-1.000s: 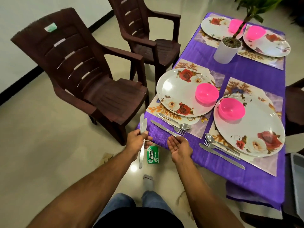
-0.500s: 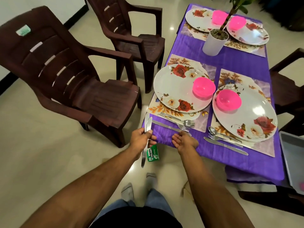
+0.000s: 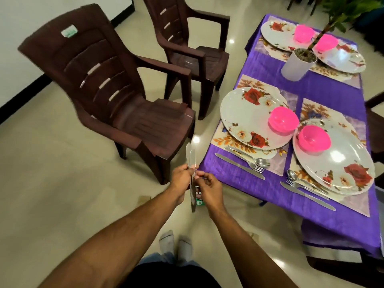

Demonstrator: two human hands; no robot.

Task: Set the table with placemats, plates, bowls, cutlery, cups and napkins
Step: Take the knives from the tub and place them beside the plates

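Broadly, a long table (image 3: 324, 208) draped in a shiny purple cloth fills the right side, and two dark brown plastic armchairs stand on the pale tiled floor to its left, the nearer armchair (image 3: 108, 94) larger in view than the farther armchair (image 3: 187, 48). Four floral paper placemats lie on the table, each under a white oval plate with red roses; the nearest plate (image 3: 340, 161) and the plate beside it (image 3: 245, 115) each carry a round pink plastic bowl (image 3: 313, 138). A white pot with a green plant (image 3: 297, 65) stands between the near and far settings. Below each near plate lies a steel knife, fork and spoon set (image 3: 247, 161). Off the table's corner, the left hand (image 3: 182, 177) grips a bundle of steel knives (image 3: 192, 161) upright, fingers wrapped round it. The right hand (image 3: 207, 188) pinches the same bundle just beside the left.
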